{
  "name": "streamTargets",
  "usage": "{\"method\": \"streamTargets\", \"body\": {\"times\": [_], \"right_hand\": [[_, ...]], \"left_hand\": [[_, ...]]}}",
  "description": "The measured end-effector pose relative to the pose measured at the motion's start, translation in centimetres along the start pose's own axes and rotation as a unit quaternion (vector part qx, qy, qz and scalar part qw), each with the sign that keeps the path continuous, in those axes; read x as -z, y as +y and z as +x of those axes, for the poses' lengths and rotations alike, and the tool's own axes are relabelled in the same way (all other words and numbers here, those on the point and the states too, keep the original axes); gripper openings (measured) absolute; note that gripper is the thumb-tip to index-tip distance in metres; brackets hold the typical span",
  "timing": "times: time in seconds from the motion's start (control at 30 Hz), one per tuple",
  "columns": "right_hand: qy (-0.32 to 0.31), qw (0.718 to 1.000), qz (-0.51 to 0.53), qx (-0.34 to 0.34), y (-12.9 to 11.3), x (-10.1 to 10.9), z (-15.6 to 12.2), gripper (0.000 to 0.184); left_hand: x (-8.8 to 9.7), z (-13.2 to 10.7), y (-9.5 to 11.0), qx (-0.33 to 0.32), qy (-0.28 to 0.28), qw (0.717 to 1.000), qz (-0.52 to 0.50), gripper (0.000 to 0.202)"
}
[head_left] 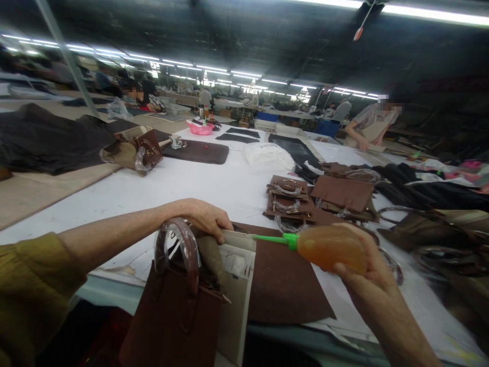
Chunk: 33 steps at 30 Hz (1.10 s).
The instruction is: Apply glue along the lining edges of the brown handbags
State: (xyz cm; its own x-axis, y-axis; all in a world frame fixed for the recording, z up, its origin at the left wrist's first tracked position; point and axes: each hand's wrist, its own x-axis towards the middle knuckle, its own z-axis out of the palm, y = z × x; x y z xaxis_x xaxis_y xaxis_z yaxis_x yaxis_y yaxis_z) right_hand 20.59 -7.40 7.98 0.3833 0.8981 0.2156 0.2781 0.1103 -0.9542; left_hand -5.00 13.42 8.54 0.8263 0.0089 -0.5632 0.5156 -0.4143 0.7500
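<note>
Bottle [330, 248] sits gripped in the right hand's [367, 272] closed fingers, long axis level, green nozzle aimed at nine o'clock. There the left hand [204, 218], fingers pinching, holds the bag's [171, 316] lining at the counter [198, 183] edge.

A: Light source?
B: Rows of long white fluorescent ceiling tubes [431, 14] overhead; the ceiling betw. them is dark. The broad white work surface [183, 186] is bright, shadows soft.
A: Glare? Blur?
B: Glints on the clear-wrapped handle of the dark brown leather handbag [171, 316]; the translucent amber squeeze bottle [330, 248] glows. Bkgd soft, edges bent, corners smeared.
</note>
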Motion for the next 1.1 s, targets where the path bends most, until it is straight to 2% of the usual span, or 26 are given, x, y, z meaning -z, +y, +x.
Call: {"method": "streamTargets", "body": {"times": [0.3,0.53,0.8,1.1], "right_hand": [[-0.064,0.997,-0.019,0.037,1.4,1.2,-0.3,0.055],[-0.012,0.999,0.018,0.029,1.1,0.4,0.6,0.056],[-0.023,0.998,0.045,-0.022,1.2,0.1,-0.5,0.059],[-0.002,0.998,0.067,-0.015,0.7,-0.1,-0.2,0.058]], "left_hand": [[0.3,-0.3,0.3,0.000,-0.002,1.000,0.029,0.020],[0.2,-0.2,0.2,0.001,-0.005,1.000,0.030,0.022],[0.1,-0.1,0.1,0.006,0.012,0.999,0.043,0.022],[0.2,0.3,0.6,-0.005,0.003,0.999,0.051,0.022]]}}
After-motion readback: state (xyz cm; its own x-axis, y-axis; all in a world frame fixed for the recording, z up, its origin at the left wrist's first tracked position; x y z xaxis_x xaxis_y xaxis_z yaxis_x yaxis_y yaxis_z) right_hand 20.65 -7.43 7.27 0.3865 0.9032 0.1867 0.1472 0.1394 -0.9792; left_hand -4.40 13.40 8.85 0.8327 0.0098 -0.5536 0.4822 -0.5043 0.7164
